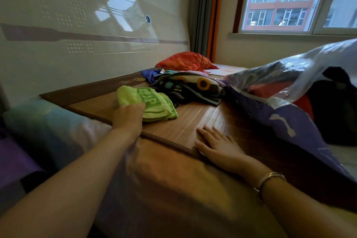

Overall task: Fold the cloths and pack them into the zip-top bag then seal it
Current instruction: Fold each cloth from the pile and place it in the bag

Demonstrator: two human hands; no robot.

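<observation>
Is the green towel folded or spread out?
Folded. The green towel lies as a compact stack on the mat, with layered edges showing at its near side. The left hand rests on it.

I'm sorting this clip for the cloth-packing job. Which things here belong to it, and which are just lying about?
Part of the job:
- green cloth, folded, left hand on it
- pile of cloths, unfolded
- zip-top bag, already holding something red
- right hand, flat on the mat

Lying about:
- red pillow
- bracelet
- window
</observation>
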